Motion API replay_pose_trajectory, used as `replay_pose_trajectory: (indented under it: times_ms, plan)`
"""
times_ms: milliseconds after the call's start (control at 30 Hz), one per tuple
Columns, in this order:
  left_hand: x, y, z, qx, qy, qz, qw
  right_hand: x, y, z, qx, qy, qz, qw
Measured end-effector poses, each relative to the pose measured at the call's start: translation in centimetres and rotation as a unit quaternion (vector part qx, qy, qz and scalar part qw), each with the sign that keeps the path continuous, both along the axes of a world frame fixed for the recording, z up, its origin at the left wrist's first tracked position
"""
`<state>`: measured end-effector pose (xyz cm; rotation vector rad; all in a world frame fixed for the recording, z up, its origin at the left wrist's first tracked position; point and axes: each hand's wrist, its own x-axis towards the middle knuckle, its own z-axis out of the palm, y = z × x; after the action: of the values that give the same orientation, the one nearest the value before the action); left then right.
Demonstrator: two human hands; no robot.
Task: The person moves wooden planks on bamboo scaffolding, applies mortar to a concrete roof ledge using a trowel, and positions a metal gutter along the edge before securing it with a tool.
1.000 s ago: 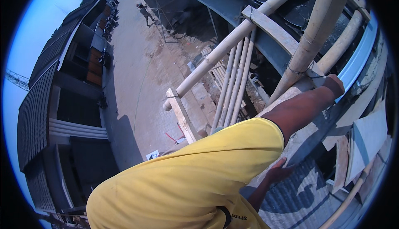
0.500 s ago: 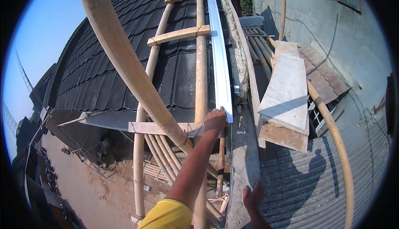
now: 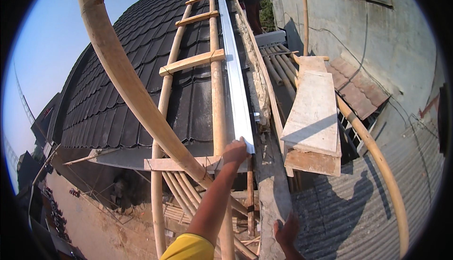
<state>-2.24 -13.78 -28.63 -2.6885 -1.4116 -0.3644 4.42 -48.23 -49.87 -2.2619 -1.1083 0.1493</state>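
Left hand [image 3: 235,152] gripping metal gutter [image 3: 234,71] end beside bamboo ladder [image 3: 214,94], right hand [image 3: 286,230] spread flat on concrete ledge [image 3: 273,184].

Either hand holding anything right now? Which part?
The left hand grips the near end of the long metal gutter. The right hand rests flat on the concrete ledge, holding nothing.

long silver metal gutter [image 3: 234,71], lying lengthwise along black roof edge, near end held

Metal gutter [image 3: 236,85] lies between bamboo ladder [image 3: 214,94] and wooden plank [image 3: 314,113].
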Motion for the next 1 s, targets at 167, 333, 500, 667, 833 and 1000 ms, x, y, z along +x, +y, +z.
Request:
replay_pose_trajectory:
  times_ms: [167,333,500,667,833,1000]
  plan:
    - [-0.2,0.4,-0.2,-0.033,-0.011,-0.005,0.999,0.1,0.2,0.0,-0.019,0.006,-0.004,1.000]
    - [0.3,0.4,0.2,-0.004,0.010,-0.009,1.000,0.5,0.1,-0.5,0.000,0.006,0.006,1.000]
    - [0.9,0.3,0.9,-0.025,0.029,-0.012,0.999,0.8,0.1,-0.2,0.015,-0.012,0.006,1.000]
    - [0.0,0.9,0.0,-0.017,0.032,-0.010,0.999,0.3,0.6,0.9,-0.008,0.012,0.004,1.000]
    - [0.7,0.2,1.4,-0.053,0.057,-0.005,0.997,0.7,0.6,0.7,0.015,0.005,0.010,1.000]
    - [0.4,0.3,1.7,-0.056,0.067,-0.003,0.996,0.5,0.8,0.8,0.005,-0.012,0.009,1.000]
